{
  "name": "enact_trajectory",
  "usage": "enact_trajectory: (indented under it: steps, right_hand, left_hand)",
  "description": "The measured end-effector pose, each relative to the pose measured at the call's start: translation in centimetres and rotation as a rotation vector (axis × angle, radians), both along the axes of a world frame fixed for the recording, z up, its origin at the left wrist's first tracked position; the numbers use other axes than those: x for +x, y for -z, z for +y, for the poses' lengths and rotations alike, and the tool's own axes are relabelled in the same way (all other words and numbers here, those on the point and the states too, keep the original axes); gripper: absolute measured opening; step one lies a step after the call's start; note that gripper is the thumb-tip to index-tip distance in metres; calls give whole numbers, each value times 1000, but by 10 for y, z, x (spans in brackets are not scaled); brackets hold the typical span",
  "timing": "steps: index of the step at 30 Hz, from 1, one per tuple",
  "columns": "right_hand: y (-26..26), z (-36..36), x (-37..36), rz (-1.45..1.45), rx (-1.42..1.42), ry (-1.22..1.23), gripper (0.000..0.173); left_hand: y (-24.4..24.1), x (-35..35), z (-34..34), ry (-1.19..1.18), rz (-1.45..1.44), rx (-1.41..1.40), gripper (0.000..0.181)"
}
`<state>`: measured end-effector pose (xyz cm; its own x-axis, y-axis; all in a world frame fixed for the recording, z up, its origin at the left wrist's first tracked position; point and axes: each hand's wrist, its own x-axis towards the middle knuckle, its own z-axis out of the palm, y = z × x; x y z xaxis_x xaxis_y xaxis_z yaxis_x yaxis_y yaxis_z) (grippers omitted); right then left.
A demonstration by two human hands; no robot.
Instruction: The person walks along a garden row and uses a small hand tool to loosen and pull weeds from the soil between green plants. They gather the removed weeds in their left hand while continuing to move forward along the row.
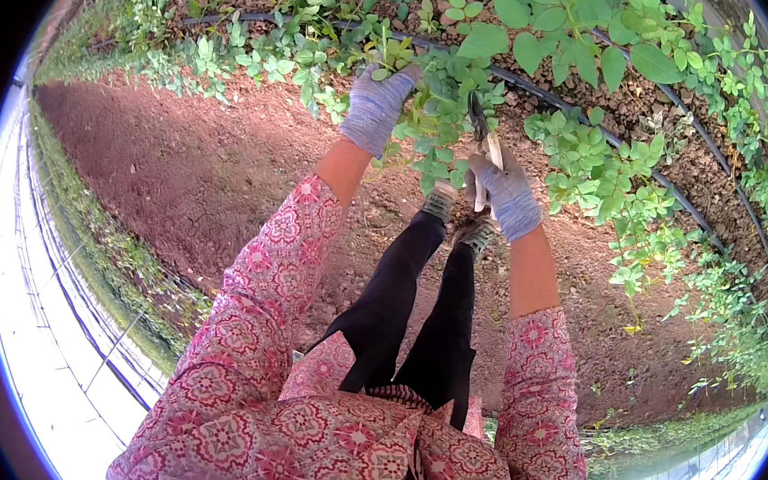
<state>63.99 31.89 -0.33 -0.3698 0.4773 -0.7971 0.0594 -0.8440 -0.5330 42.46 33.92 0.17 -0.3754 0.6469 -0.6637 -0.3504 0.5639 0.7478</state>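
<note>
My left hand (377, 111), in a grey-blue knitted glove, is closed around leafy green stems (388, 54) at the edge of the plant row. Leaves stick out above its fingers, and the fingertips are partly hidden by foliage. To the right, my right hand (508, 192) wears a matching glove and grips pruning shears (494, 152) with white handles. Their dark blades (477, 114) point up into the rose-like leaves (438, 115) between my hands. Whether the blades touch a stem I cannot tell.
Black irrigation hoses (538, 90) run through the row over clumpy soil. Large leaves (575, 42) rise at the upper right, and low shoots (593, 162) spill onto the reddish dirt path (181, 156). My shoes (440, 200) stand close to the plants.
</note>
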Motion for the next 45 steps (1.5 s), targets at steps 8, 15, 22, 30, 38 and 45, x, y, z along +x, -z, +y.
enact_trajectory:
  steps: [8,15,22,30,38,45]
  right_hand:
    - [-30,-90,104,-422,3,310,31]
    - [-8,-50,121,-586,851,-275,55]
    - [-14,-68,133,-214,107,-13,49]
    - [32,-50,136,-187,96,-114,45]
    - [-4,-52,150,-70,-20,89,24]
    - [-32,-117,207,-308,72,364,37]
  left_hand:
    - [-19,98,-33,26,-433,-141,19]
    - [0,151,-6,252,-532,-420,23]
    - [20,154,-25,347,-333,-527,22]
    - [59,153,-43,599,-137,-440,15]
    - [23,151,-55,328,-390,-403,12]
    - [-15,178,-77,119,-757,-327,11]
